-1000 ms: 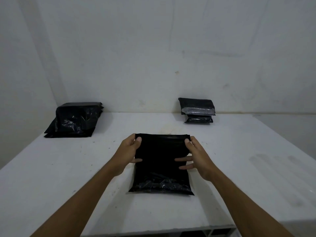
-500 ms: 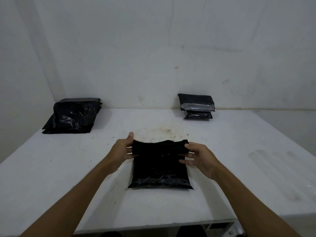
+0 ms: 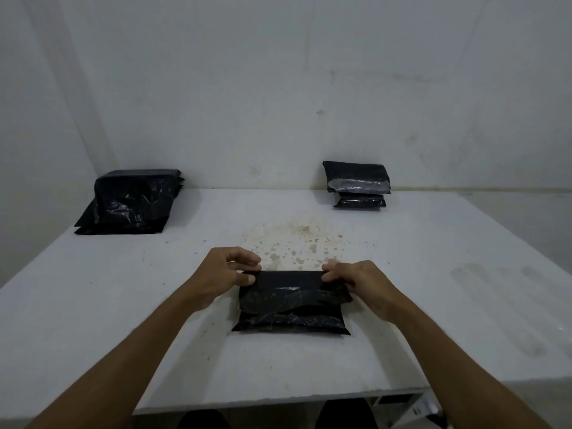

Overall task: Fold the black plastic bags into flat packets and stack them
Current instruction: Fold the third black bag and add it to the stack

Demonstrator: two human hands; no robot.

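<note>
A black plastic bag (image 3: pixel 292 303) lies in the middle of the white table, its far half doubled over toward me. My left hand (image 3: pixel 227 272) pinches the folded flap at its left corner. My right hand (image 3: pixel 356 280) pinches the flap at its right corner. A stack of folded black packets (image 3: pixel 357 184) stands at the back right against the wall. A pile of unfolded black bags (image 3: pixel 130 202) lies at the back left.
The white table (image 3: pixel 93 305) has brown stains (image 3: pixel 297 239) just beyond the bag. Its front edge runs close below my forearms. Walls close off the back and left sides. The table's right edge drops off at the far right.
Both hands have drawn the bag's far edge toward me, doubling the flap over the lower part. The bag now covers about half its former length.
</note>
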